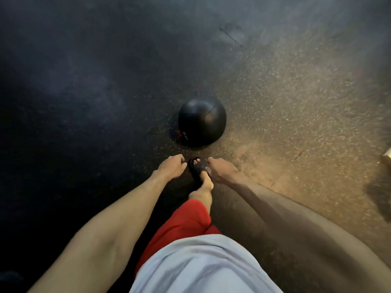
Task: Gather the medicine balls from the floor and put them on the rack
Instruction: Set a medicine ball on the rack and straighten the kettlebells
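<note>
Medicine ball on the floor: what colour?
Black round medicine ball, with a small red patch near its base; head view.

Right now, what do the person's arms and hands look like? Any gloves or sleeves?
No gloves, no sleeves: the left hand and right hand are bare, and so are the left arm and right arm. I see no watch, band or ring, though the light is dim. The person wears a pale grey shirt, red shorts and a dark sandal.
</note>
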Demonstrator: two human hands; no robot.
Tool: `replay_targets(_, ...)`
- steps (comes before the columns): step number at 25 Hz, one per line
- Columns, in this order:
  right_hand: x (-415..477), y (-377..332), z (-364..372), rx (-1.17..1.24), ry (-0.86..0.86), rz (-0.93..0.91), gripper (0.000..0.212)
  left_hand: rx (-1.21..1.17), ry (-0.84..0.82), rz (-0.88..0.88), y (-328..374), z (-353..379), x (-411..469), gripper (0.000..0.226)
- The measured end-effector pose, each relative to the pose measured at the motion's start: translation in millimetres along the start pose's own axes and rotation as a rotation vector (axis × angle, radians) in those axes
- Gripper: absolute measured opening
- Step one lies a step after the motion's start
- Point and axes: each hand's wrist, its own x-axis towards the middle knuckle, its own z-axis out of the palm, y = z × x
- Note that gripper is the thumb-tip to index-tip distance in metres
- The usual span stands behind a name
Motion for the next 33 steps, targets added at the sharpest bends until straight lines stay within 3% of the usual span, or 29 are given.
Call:
replay_targets(10, 116.7, 77.5, -150.5, -0.139, -0.098, -0.106, 0.029, -0.252, 0.028, -0.136, 103.8, -55.0, 102.8, 0.032)
replay_targets(16, 212.7, 102.1, -206.8, -0.352, -0.213, -0.315, 0.032, -0.478, 0.162, -0.343, 130.4, -55.4, 152.3, 0.035)
replay_targets(21, 291.0, 132.3, -232.5, -0.423, -0.437, -0.408, 0.03, -0.739, 0.129, -0.562, 167.9, -37.9, 207.4, 0.036)
replay_targets(28, 432.7, 174.2, -214.7, -0.467, -0.466, -0.407, 0.027, -0.97, 0.23, -0.697, 168.9, -0.9, 323.9, 0.037)
replay_targets(33, 536.9, 199.3, -151.7, -0.24, -0.345, -0.217, 0.055, -0.957, 0.409, -0.715, 135.9, 26.3, 424.8, 0.059)
